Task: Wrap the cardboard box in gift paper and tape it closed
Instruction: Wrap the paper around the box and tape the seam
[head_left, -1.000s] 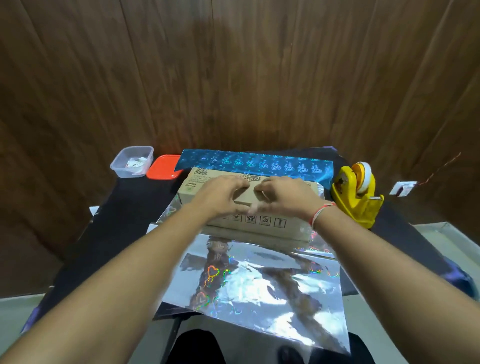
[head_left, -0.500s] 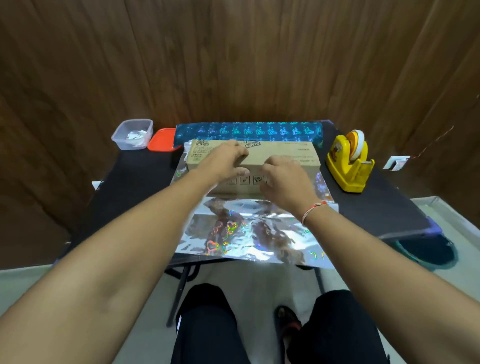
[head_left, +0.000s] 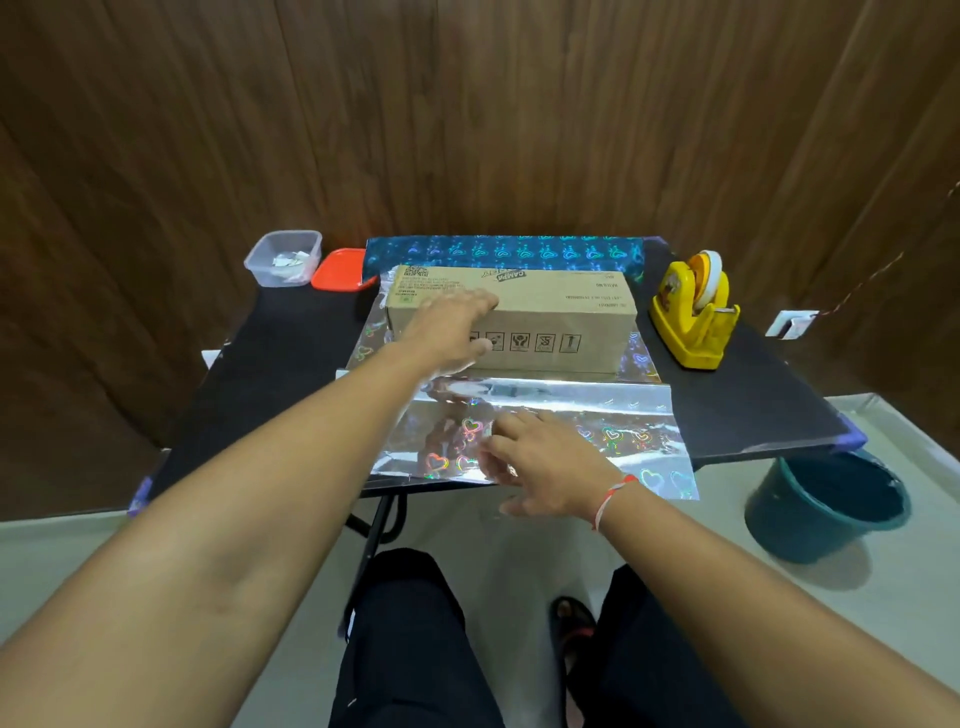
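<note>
The brown cardboard box (head_left: 550, 306) lies lengthwise on a sheet of silver holographic gift paper (head_left: 587, 415) with heart prints, towards the sheet's far side. My left hand (head_left: 447, 325) rests on the box's left end, fingers over the top and thumb on the front face. My right hand (head_left: 540, 467) hovers over the near edge of the paper with its fingers spread, fingertips touching the sheet and thumb below the edge. The near part of the paper lies flat and hangs a little past the table's front edge.
A yellow tape dispenser (head_left: 693, 312) stands right of the box on the black table (head_left: 270, 364). Blue holographic paper (head_left: 498, 252) lies behind the box. A clear tub (head_left: 283, 257) and an orange lid (head_left: 340, 270) sit far left. A teal bucket (head_left: 826, 504) stands on the floor at right.
My right hand has left the box and come back to the near edge of the paper. My left hand stays on the box. The view has pulled back and tilted down.
</note>
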